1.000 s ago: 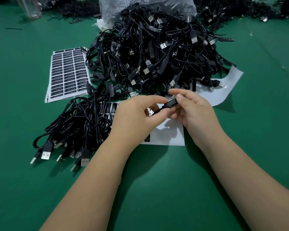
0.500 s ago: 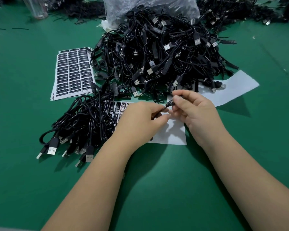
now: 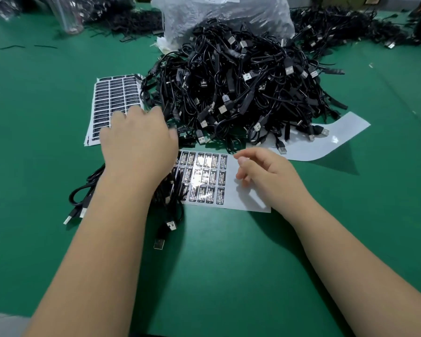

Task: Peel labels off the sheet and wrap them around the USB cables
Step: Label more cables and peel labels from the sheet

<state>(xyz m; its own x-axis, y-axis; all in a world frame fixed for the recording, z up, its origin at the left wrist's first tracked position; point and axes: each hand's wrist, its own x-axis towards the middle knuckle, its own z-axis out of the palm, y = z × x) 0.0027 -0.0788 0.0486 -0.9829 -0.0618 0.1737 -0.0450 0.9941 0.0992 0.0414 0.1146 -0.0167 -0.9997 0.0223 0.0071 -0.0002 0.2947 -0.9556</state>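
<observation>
My left hand (image 3: 139,142) reaches out flat, back up, over the small bundle of black USB cables (image 3: 167,226) on the left; no cable shows in its fingers. My right hand (image 3: 265,172) hovers with loosely curled fingers, holding nothing, over the white stripped part of the partly used label sheet (image 3: 249,203). Several black labels (image 3: 204,178) remain on that sheet between my hands. The big heap of unsorted USB cables (image 3: 241,93) lies just behind. My left forearm hides much of the small bundle.
A stack of full label sheets (image 3: 114,96) lies at the left, partly under my left fingers. An empty white backing sheet (image 3: 340,136) curls out from under the heap at the right. A clear plastic bag (image 3: 216,15) and more cables (image 3: 350,27) stand at the back on the green mat.
Both hands were pinching one cable's black label together. Now they have parted: the left hand swung left over the small bundle, the right hand dropped over the sheet, and neither holds the cable.
</observation>
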